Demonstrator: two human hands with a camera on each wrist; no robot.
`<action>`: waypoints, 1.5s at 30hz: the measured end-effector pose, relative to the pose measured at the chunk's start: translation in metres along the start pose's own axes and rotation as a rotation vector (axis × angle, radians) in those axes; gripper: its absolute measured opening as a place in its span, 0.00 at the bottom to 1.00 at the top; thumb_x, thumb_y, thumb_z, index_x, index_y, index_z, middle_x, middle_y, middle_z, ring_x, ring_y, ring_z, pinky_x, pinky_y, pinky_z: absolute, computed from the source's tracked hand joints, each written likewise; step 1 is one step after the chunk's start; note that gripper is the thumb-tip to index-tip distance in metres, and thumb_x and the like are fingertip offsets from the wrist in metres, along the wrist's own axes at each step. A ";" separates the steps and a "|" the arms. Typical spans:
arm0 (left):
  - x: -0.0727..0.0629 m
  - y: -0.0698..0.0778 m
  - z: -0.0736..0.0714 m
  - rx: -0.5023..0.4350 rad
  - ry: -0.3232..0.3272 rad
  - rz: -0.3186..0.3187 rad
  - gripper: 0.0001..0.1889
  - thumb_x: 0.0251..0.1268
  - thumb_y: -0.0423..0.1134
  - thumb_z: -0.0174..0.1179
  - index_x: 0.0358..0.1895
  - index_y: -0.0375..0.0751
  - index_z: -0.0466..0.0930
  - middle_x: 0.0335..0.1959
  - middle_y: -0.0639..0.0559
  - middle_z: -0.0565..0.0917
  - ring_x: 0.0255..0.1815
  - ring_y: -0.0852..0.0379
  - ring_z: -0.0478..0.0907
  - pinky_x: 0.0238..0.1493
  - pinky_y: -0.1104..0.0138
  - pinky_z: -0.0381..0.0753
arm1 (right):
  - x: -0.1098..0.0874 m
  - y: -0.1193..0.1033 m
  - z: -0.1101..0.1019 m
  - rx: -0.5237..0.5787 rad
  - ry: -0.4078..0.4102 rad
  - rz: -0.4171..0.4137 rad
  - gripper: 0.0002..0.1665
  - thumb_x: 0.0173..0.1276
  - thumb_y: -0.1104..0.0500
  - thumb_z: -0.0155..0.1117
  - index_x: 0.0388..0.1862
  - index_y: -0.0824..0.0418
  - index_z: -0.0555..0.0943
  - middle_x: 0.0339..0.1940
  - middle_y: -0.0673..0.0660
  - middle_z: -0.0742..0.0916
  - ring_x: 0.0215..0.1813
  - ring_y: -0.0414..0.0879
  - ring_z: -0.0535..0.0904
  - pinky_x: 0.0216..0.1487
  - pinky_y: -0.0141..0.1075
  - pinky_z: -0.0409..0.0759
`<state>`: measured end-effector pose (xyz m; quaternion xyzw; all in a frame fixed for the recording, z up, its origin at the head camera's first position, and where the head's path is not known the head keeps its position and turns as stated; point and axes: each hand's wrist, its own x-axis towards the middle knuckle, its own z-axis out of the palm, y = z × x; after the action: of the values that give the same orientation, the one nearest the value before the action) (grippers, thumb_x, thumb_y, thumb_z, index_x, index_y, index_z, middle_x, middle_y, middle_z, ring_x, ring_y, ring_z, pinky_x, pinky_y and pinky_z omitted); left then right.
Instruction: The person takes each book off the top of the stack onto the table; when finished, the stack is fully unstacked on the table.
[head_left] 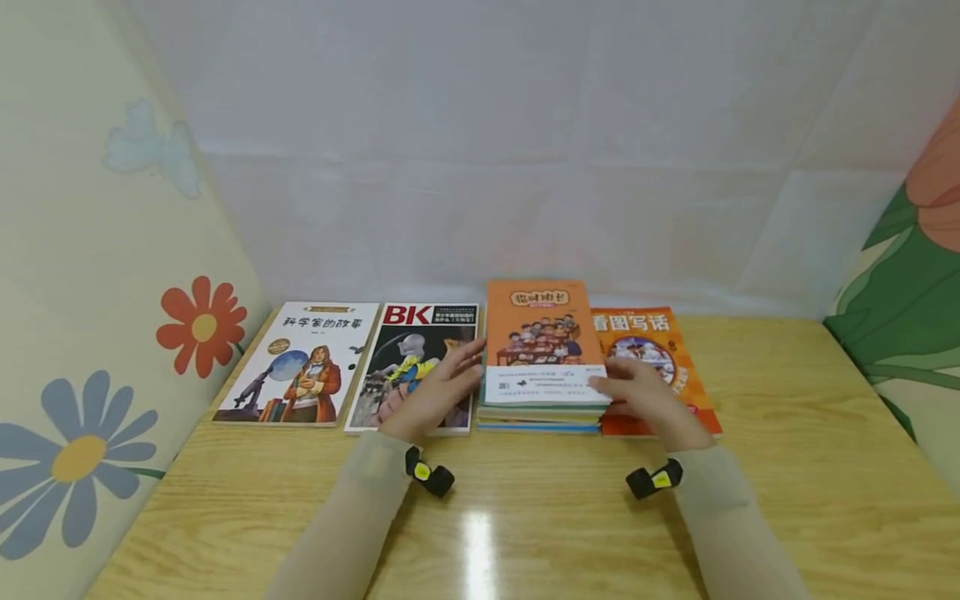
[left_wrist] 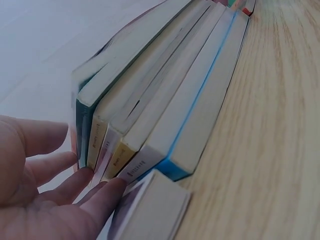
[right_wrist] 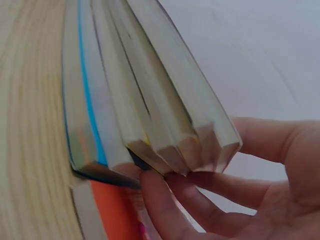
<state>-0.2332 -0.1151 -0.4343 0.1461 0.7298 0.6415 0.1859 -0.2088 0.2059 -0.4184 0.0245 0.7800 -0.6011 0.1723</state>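
A stack of books [head_left: 543, 333] stands on the table, with an orange book that has a white lower band on top. Against the stack's left side rest the fingertips of my left hand [head_left: 442, 387], the fingers fairly straight. My right hand [head_left: 637, 390] touches the opposite side, its thumb by the top book's edge. In the left wrist view the fingers [left_wrist: 107, 197] meet several spines. The right wrist view shows fingertips at the page edges [right_wrist: 165, 115]. Under the right hand lies an orange book [head_left: 686, 367], partly covered by that hand and the stack.
Left of the stack lies a black-and-white book marked BK [head_left: 375, 367], partly behind the left hand. A white book with a figure in a red coat [head_left: 315, 375] lies farther left. The wooden table [head_left: 555, 517] meets a white cloth backdrop [head_left: 495, 167] behind.
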 end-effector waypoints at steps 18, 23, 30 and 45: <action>0.003 -0.001 0.000 0.001 0.056 -0.011 0.32 0.78 0.33 0.55 0.80 0.42 0.57 0.78 0.39 0.62 0.78 0.42 0.59 0.73 0.49 0.66 | 0.004 0.004 -0.010 0.355 0.020 0.027 0.35 0.78 0.61 0.57 0.77 0.75 0.59 0.52 0.59 0.83 0.43 0.40 0.83 0.45 0.33 0.86; 0.002 0.001 0.003 0.012 0.065 -0.011 0.32 0.77 0.31 0.54 0.80 0.39 0.57 0.77 0.38 0.63 0.77 0.41 0.60 0.72 0.50 0.67 | 0.003 0.004 -0.008 0.332 0.069 0.031 0.37 0.77 0.61 0.59 0.77 0.73 0.59 0.62 0.68 0.78 0.43 0.40 0.84 0.44 0.32 0.86; 0.002 0.004 0.004 0.025 0.066 -0.004 0.31 0.78 0.31 0.54 0.80 0.39 0.57 0.77 0.38 0.64 0.77 0.41 0.61 0.72 0.50 0.68 | -0.005 -0.001 -0.021 0.264 0.072 0.028 0.34 0.75 0.62 0.60 0.74 0.74 0.62 0.43 0.53 0.86 0.37 0.40 0.85 0.38 0.33 0.86; 0.002 0.005 0.006 0.018 0.081 0.001 0.30 0.77 0.29 0.53 0.79 0.36 0.57 0.75 0.35 0.65 0.76 0.40 0.61 0.72 0.51 0.68 | -0.018 -0.016 -0.038 0.062 0.129 0.014 0.36 0.74 0.62 0.60 0.73 0.78 0.60 0.46 0.62 0.84 0.35 0.40 0.84 0.35 0.33 0.86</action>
<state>-0.2321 -0.1088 -0.4305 0.1219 0.7424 0.6404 0.1546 -0.2044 0.2403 -0.3897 0.0739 0.7705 -0.6208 0.1247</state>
